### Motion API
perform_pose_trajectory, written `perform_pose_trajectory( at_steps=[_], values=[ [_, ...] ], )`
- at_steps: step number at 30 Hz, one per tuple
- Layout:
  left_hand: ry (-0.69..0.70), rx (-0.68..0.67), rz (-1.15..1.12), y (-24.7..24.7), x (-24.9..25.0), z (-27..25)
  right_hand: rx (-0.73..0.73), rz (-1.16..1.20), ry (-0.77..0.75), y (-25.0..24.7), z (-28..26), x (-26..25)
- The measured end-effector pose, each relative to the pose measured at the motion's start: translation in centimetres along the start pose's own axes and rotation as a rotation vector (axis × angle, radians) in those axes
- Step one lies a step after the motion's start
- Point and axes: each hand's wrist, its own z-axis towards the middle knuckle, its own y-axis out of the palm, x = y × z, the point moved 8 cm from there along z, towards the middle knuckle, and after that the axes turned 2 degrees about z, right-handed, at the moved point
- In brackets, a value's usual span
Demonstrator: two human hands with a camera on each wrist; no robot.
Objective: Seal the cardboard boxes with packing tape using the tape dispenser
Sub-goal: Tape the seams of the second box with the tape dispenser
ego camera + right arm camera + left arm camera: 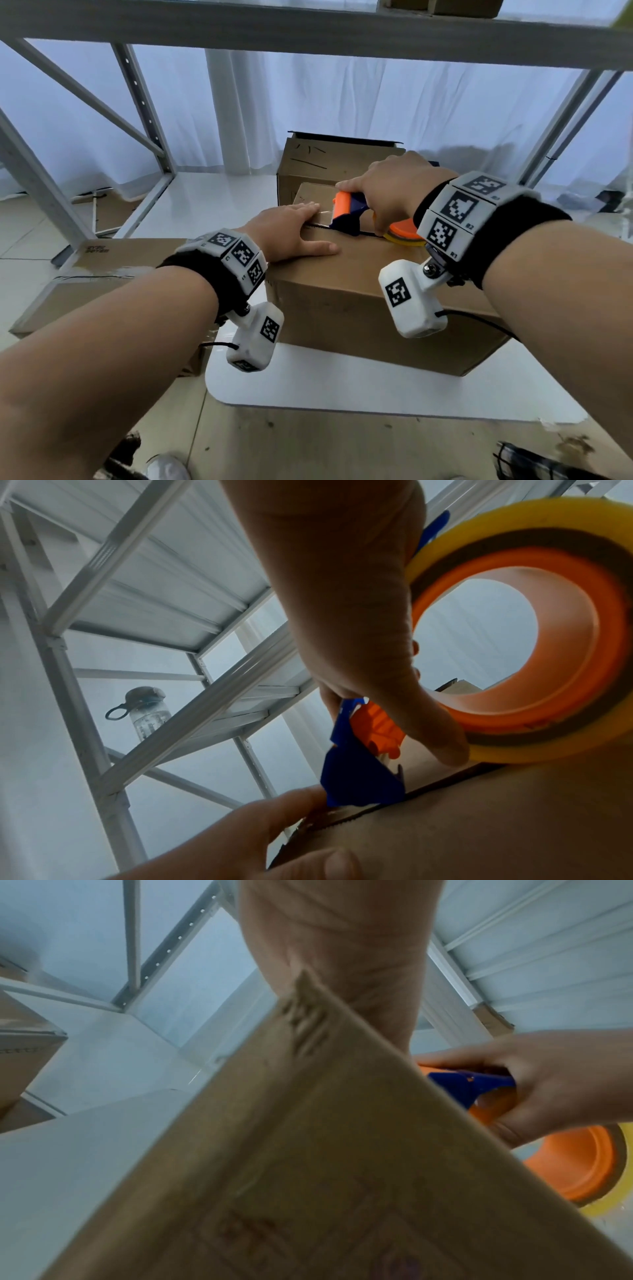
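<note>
A closed brown cardboard box [359, 308] stands on a white board in front of me. My left hand [291, 229] lies flat on its top at the left end, fingers straight, beside the centre seam [428, 799]. My right hand [390, 192] grips the blue and orange tape dispenser [349, 212], whose nose sits on the seam just right of my left fingers. Its yellow tape roll [514, 631] on an orange hub trails toward me. In the left wrist view the box corner [308, 1123] fills the frame with the dispenser [472, 1088] behind it.
A second box [329, 164] with raised flaps stands just behind. Another flat cardboard box [113, 274] lies at the left. Grey metal shelving [144, 113] surrounds the spot, and a water bottle [147, 712] stands on one shelf. White curtains hang at the back.
</note>
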Motion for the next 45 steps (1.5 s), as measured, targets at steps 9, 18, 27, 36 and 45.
perform_pose_trajectory(
  at_steps=[9,18,27,36,45],
  values=[
    [-0.060,0.088,0.085,-0.5,1.1,-0.4,-0.047,-0.026,0.027,0.2,-0.3,-0.3],
    [-0.034,-0.142,0.067,-0.3,-0.2,-0.4,-0.093,-0.017,0.043,0.6,0.5,-0.3],
    [-0.017,-0.087,0.024,-0.2,0.4,0.2,-0.051,-0.052,-0.006,0.2,0.3,-1.4],
    [-0.038,-0.025,0.117,-0.2,0.9,-0.5,-0.056,-0.084,0.009,0.2,-0.1,-1.8],
    [-0.095,-0.200,0.258,1.0,0.0,-2.1,-0.085,-0.083,0.006,0.4,0.4,-1.9]
  ],
)
